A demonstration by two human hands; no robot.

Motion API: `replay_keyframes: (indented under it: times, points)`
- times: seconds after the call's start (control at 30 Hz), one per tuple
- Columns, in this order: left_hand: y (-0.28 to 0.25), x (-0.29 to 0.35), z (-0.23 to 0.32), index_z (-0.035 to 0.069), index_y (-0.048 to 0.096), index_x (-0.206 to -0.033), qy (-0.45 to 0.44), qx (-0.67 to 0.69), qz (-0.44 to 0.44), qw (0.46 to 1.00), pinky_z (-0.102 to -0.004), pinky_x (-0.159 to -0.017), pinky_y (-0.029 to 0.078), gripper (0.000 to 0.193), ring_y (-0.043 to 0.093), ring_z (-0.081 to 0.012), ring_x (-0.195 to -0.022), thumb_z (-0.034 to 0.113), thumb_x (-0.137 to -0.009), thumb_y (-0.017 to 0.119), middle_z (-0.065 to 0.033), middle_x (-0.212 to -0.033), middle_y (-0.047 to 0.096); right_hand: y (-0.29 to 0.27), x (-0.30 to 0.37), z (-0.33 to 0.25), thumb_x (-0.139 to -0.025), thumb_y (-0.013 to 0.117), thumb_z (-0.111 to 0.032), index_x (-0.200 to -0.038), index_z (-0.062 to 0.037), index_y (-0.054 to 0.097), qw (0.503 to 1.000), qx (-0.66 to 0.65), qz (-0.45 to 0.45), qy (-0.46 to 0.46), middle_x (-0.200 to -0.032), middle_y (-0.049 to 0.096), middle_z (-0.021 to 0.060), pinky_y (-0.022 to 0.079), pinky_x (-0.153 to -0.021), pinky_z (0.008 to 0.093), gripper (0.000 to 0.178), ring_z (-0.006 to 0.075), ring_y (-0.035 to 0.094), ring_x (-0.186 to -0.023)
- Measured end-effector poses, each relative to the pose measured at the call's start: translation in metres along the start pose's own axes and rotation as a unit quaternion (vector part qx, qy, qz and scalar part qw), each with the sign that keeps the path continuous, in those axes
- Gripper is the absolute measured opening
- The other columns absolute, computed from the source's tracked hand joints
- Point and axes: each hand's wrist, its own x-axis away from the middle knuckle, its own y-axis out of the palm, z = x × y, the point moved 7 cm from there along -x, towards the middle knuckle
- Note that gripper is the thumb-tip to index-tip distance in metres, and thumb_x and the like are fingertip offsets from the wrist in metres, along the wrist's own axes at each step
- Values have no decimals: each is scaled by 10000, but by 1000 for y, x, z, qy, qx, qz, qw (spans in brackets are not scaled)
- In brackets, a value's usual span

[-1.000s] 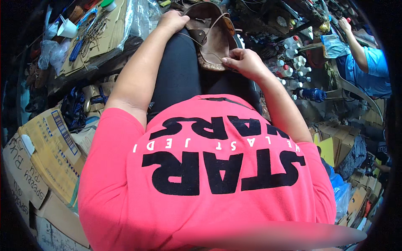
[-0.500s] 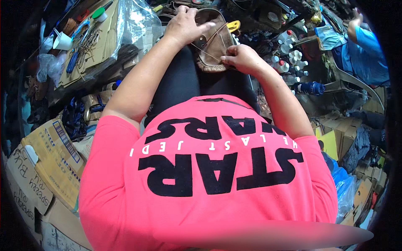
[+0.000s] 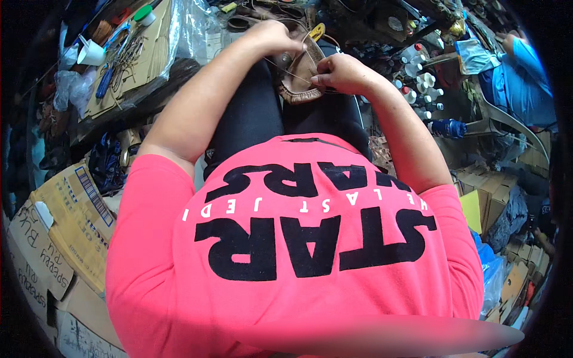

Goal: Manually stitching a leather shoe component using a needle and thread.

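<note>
A brown leather shoe (image 3: 300,80) lies on my lap between my dark-trousered thighs, its gathered, stitched rim toward me. Thin pale thread crosses its opening. My left hand (image 3: 276,38) is bent over the shoe's far left part, fingers closed on it; their tips are partly hidden. On the right, my right hand (image 3: 341,73) pinches close to the shoe's edge, where the thread runs to its fingertips. Whether a needle is there is too small to tell. Just beyond the shoe shows a yellow piece with holes (image 3: 317,31).
At left, flattened cardboard (image 3: 128,74) carries cords, a white cup (image 3: 91,52) and a green-lidded tub (image 3: 144,15). Several plastic bottles (image 3: 413,70) stand at right. Cardboard boxes (image 3: 74,218) pile up near left. Another person's blue garment (image 3: 522,77) shows far right.
My left hand has moved right and slightly down over the shoe, its fingers drawing closer together. My right hand has shifted slightly left and up. The shoe's far part is now more covered.
</note>
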Motion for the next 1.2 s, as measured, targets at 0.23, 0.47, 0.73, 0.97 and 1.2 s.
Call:
replay_keyframes:
  times: [0.23, 0.47, 0.73, 0.97, 1.2]
  points:
    - [-30, 1, -44, 70, 682, -751, -61, 54, 77, 994, -357, -699, 508, 285, 643, -256, -724, 318, -614, 656, -122, -753, 662, -3, 6, 3, -786, 651, -351, -857, -63, 678, 994, -45, 96, -11, -756, 651, 118, 477, -691, 351, 298, 237, 621, -728]
    - [-17, -3, -73, 124, 675, -950, -146, 39, 136, 979, -387, -850, 483, 297, 610, -311, -975, 212, -680, 590, -145, -1004, 650, -7, 4, 7, -761, 650, -381, -869, -85, 690, 997, 10, 72, 2, -835, 667, 146, 492, -744, 387, 318, 306, 641, -825]
    - [-17, 13, -233, 26, 678, -788, -228, 23, 21, 973, -398, -731, 502, 483, 644, -311, -763, 505, -760, 617, -144, -799, 673, -6, 0, 9, -761, 671, -345, -849, -16, 673, 996, -76, 41, -31, -772, 655, 163, 485, -694, 358, 341, 274, 641, -743]
    - [-45, 54, -48, 55, 653, -871, -4, 153, 149, 977, -395, -724, 493, 357, 627, -285, -799, 395, -764, 673, -148, -820, 645, -12, -1, 5, -740, 695, -350, -847, -87, 683, 997, -45, 62, -33, -807, 656, 159, 478, -715, 390, 284, 307, 633, -799]
    - [21, 112, 61, 69, 607, -897, 239, 132, 113, 955, -370, -675, 480, 284, 587, -294, -776, 294, -752, 700, -104, -825, 568, -26, 40, -13, -757, 669, -380, -767, -61, 645, 981, 53, 186, -30, -794, 645, 145, 461, -668, 406, 320, 296, 626, -767]
